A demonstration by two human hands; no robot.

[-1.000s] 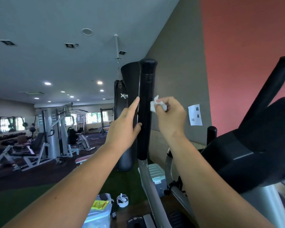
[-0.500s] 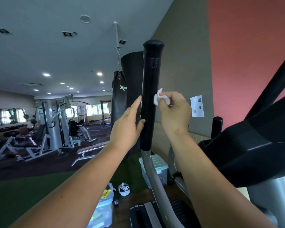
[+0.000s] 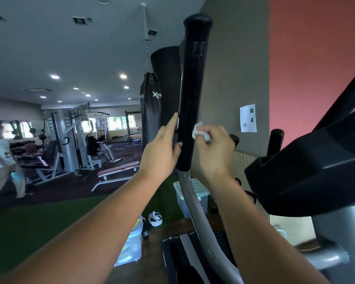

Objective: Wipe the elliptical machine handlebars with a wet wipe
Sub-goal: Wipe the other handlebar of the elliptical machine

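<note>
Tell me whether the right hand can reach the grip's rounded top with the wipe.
Probably yes. The right hand pinches the wet wipe at the lower handlebar grip; the grip's right side is bare up to the rounded top, and the left hand rests on the other side.

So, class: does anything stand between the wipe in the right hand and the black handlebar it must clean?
Nothing visible does. The right hand pinches the wipe at the right edge of the handlebar, seemingly touching it. The left hand rests on the opposite side, out of the wipe's way.
</note>
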